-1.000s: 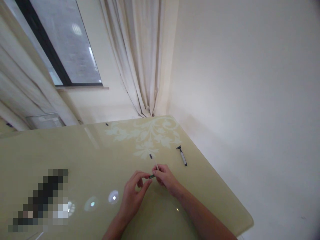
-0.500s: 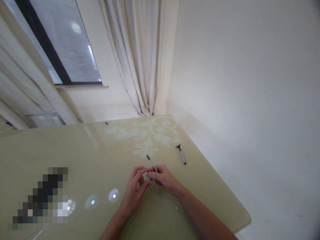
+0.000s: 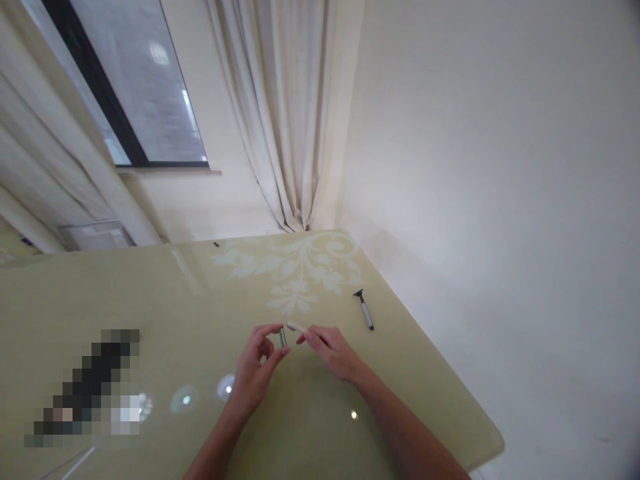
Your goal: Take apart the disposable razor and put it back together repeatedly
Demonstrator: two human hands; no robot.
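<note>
Between the thumb and fingertips of my left hand (image 3: 257, 363) is a small, narrow razor cartridge (image 3: 283, 337) with a green strip, held upright. My right hand (image 3: 333, 350) is closed around a slim, pale razor handle (image 3: 297, 327). The handle's tip points left, just short of the cartridge, with a small gap between them. Both hands are low over the table. To the right of my hands lies a whole razor (image 3: 367, 312) with a grey and black handle, its head pointing away from me.
The pale green glossy table (image 3: 430, 400) has a white floral pattern and a corner at the right. A small dark piece (image 3: 217, 245) lies by the far edge. A blurred-out dark object (image 3: 87, 383) is at left. A wall and curtains (image 3: 285, 100) stand behind.
My hands have moved apart slightly, the left one leftward with the cartridge. The handle has swung to point left. A dark piece that lay beyond my hands no longer shows on the table.
</note>
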